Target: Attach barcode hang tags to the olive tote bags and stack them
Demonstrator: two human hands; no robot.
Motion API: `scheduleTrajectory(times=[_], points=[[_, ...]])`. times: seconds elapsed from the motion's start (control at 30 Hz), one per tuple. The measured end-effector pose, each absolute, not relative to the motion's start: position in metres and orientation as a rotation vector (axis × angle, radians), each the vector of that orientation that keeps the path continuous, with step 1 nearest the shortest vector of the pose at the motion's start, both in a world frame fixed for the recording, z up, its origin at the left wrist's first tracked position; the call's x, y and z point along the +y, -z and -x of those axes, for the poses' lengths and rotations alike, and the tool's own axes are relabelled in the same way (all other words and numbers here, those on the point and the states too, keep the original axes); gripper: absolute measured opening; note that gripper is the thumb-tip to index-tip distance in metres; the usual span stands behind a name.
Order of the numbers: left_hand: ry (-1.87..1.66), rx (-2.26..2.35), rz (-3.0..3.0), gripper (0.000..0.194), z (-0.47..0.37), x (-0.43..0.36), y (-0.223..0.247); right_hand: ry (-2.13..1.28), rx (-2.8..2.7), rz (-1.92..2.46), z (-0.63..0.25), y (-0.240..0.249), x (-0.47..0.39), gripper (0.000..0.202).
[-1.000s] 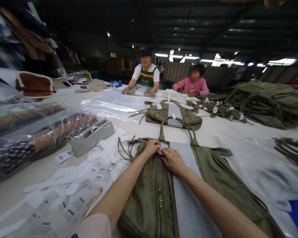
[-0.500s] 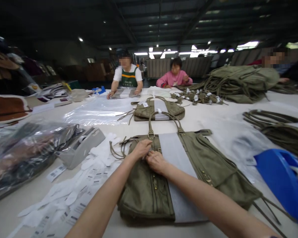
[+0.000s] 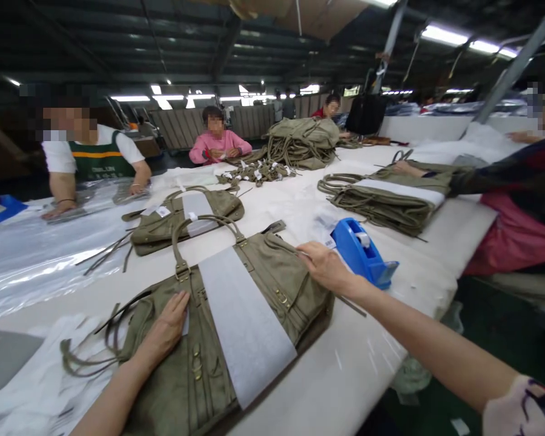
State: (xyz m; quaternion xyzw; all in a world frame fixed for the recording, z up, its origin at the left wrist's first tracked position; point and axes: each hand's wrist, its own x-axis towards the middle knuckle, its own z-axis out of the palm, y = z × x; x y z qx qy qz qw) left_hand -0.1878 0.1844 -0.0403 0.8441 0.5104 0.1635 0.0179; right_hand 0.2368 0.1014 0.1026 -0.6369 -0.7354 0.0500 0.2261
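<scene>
An olive green bag [image 3: 272,284] lies flat on the white table, its handles pointing away from me and a white paper band [image 3: 245,327] wrapped around its middle. My left hand [image 3: 169,321] lies with fingers extended on the bag's left part, over a small white tag [image 3: 186,321] that partly shows beside the fingers. At the bag's upper right edge, my right hand [image 3: 324,265] has thumb and fingers pressed together; what they hold, if anything, is too small to name. Just right of that hand stands a blue tape dispenser [image 3: 356,248].
A second banded bag [image 3: 229,206] lies beyond. Clear plastic sheets [image 3: 86,254] cover the left. Stacked olive bags [image 3: 390,197] lie at right, near a person's hand [image 3: 406,169]. Further people sit or stand across the table [image 3: 300,188]. White tags [image 3: 40,387] lie lower left.
The view has turned right. My hands, together at the bag's left part before, are now apart: the left rests flat there, the right has moved to the bag's right edge.
</scene>
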Motion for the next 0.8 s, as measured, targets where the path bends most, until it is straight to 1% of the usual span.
scheduleTrajectory(times=[0.07,0.13,0.27,0.47,0.6,0.8], points=[[-0.42,1.587,-2.642,0.049,0.189,0.189,0.034,-0.156,-1.873,2.124,-0.284,-0.087,0.106,0.029],[-0.349,1.591,-2.664,0.049,0.189,0.192,0.024,-0.225,-1.821,2.296,-0.314,-0.069,0.107,0.027],[-0.312,1.654,-2.713,0.048,0.185,0.19,-0.001,-0.364,-1.867,2.331,-0.327,-0.041,0.108,0.024],[-0.353,1.659,-2.735,0.045,0.157,0.172,-0.032,-0.355,-1.832,2.354,-0.319,-0.02,0.117,0.031],[-0.379,1.554,-2.704,0.043,0.13,0.15,-0.028,-0.367,-1.805,2.372,-0.32,-0.013,0.118,0.038],[-0.503,1.595,-2.626,0.041,0.107,0.124,0.001,-0.411,-1.802,2.363,-0.322,-0.012,0.117,0.041]])
